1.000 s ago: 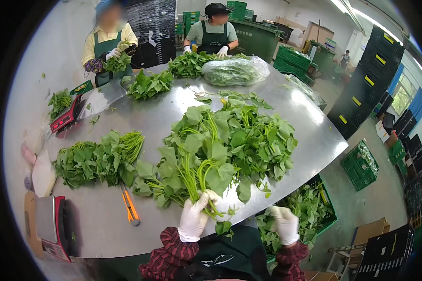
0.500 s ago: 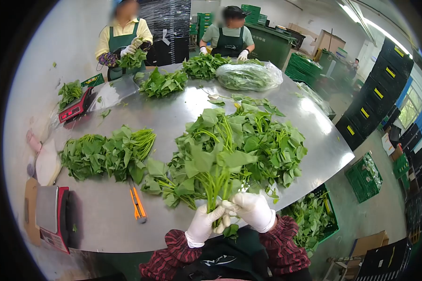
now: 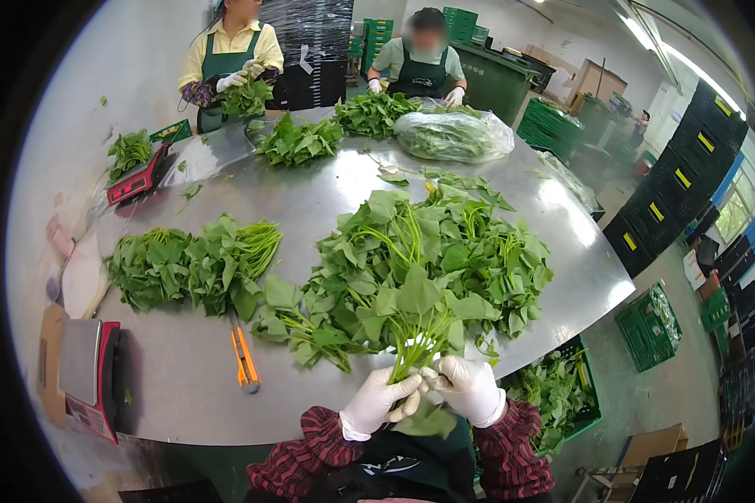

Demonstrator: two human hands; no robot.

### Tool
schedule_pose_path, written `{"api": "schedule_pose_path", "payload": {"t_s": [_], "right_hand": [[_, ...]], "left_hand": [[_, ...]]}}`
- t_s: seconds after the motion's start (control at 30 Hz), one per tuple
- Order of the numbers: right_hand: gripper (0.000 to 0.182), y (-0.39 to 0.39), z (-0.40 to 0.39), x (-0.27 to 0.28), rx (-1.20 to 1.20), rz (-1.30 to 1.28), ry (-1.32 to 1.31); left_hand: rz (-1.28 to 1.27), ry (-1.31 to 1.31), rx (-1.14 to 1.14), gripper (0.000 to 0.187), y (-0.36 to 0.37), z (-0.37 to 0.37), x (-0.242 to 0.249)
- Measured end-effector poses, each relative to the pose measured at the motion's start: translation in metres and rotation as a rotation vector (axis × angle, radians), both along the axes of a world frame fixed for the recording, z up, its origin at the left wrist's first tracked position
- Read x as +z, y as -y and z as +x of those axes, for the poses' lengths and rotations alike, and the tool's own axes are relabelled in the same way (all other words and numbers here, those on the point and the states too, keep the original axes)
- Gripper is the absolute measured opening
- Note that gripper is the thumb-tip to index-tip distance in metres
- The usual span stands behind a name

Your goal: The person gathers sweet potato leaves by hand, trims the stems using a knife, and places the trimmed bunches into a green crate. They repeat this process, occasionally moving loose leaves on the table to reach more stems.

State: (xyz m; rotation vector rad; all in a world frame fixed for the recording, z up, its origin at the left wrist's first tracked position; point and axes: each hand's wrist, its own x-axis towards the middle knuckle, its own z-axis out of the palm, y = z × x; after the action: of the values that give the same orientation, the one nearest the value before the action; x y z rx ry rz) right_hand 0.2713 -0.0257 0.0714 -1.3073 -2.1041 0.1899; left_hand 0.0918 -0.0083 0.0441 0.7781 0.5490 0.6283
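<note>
Both my hands wear white gloves and meet at the near edge of the steel table (image 3: 310, 189). My left hand (image 3: 378, 401) and my right hand (image 3: 467, 389) grip the stem ends of a bunch of leafy greens (image 3: 418, 312) that fans up and away from me. Just beyond the bunch lies a large loose heap of the same greens (image 3: 445, 251). A tidy stacked pile of greens (image 3: 189, 264) rests to the left. An orange utility knife (image 3: 243, 356) lies on the table left of my hands.
A red scale (image 3: 88, 377) sits at the near left, another scale (image 3: 134, 180) at the far left. Two people in green aprons handle greens across the table beside a plastic bag of leaves (image 3: 449, 134). A green crate of greens (image 3: 558, 390) stands below right.
My right hand came up from the crate at my right and joined my left hand on the stems. The bunch has shifted slightly right and lower, toward my body.
</note>
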Motion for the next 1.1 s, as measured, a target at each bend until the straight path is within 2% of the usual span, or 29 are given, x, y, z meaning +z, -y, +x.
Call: {"api": "schedule_pose_path", "payload": {"t_s": [0.07,0.13,0.17,0.2,0.23,0.27,0.3,0.33,0.37,0.4,0.43,0.47,0.5,0.53,0.6,0.73,0.83,0.9,0.93,1.0,1.03,1.1], "right_hand": [[0.023,0.008,-0.008,-0.004,-0.096,-0.004,-0.007],[0.021,0.015,-0.009,-0.016,-0.269,0.053,0.098],[0.017,0.018,-0.005,-0.019,-0.372,0.208,0.089],[0.014,0.019,0.014,-0.023,-0.568,0.203,0.197],[0.012,0.018,0.04,-0.027,-0.693,0.144,0.174],[0.017,0.019,0.075,-0.043,-0.864,-0.014,0.354],[0.028,0.023,0.088,-0.028,-0.989,-0.237,0.502],[0.034,0.031,0.101,-0.022,-0.982,-0.214,0.478],[0.031,0.035,0.103,-0.02,-0.852,-0.081,0.319],[0.029,0.041,0.093,-0.003,-0.723,0.046,0.162],[0.021,0.046,0.059,0.029,-0.68,-0.048,-0.14],[0.017,0.05,0.05,0.02,-0.603,-0.075,-0.187],[0.015,0.048,0.026,0.03,-0.422,0.016,-0.279],[0.014,0.038,0.012,0.027,-0.367,0.166,-0.069],[0.02,0.025,-0.01,0.015,-0.44,0.168,0.138],[0.016,0.007,-0.025,-0.003,-0.419,0.119,0.136],[0.015,0.007,-0.027,-0.004,-0.39,0.022,-0.012],[0.014,0.007,-0.02,-0.007,-0.376,-0.262,-0.253],[0.014,0.007,-0.019,-0.008,-0.382,-0.262,-0.248],[0.009,0.009,-0.017,-0.011,-0.384,-0.029,0.045],[0.007,0.01,-0.017,-0.018,-0.336,0.094,0.065],[0.007,0.018,-0.017,-0.02,-0.371,0.098,0.068]], "left_hand": [[0.012,-0.07,0.022,0.021,0.003,0.007,-0.001],[0.023,-0.141,0.038,0.02,0.006,0.012,-0.003],[0.045,-0.147,0.011,0.019,0.006,0.013,-0.004],[0.067,-0.152,-0.014,0.019,0.005,0.014,-0.005],[0.076,-0.221,0.035,0.018,0.007,0.013,0.0],[0.075,-0.22,0.034,0.018,0.007,0.013,-0.001],[0.149,-0.287,0.093,0.018,0.006,0.013,-0.002],[0.22,-0.354,0.154,0.018,0.004,0.013,-0.004],[0.38,-0.45,0.214,0.017,0.003,0.016,-0.016],[0.377,-0.446,0.206,0.017,0.003,0.019,-0.021],[0.503,-0.564,0.198,0.016,0.003,0.021,-0.024],[0.633,-0.679,0.188,0.018,0.003,0.024,-0.025],[0.672,-0.724,0.18,0.017,0.005,0.028,-0.02],[0.678,-0.72,0.177,0.017,0.006,0.03,-0.027],[1.024,-0.784,0.359,0.017,0.011,0.032,-0.05],[1.196,-0.986,0.352,0.022,0.015,0.02,-0.042],[1.221,-1.008,0.413,0.021,0.016,0.016,-0.032],[1.21,-0.989,0.395,0.018,0.016,0.018,-0.032],[1.198,-0.975,0.381,0.016,0.015,0.02,-0.033],[1.241,-0.98,0.355,0.015,0.013,0.02,-0.043],[1.285,-0.993,0.329,0.016,0.013,0.02,-0.048],[1.291,-1.004,0.277,0.017,0.013,0.019,-0.052]]}}
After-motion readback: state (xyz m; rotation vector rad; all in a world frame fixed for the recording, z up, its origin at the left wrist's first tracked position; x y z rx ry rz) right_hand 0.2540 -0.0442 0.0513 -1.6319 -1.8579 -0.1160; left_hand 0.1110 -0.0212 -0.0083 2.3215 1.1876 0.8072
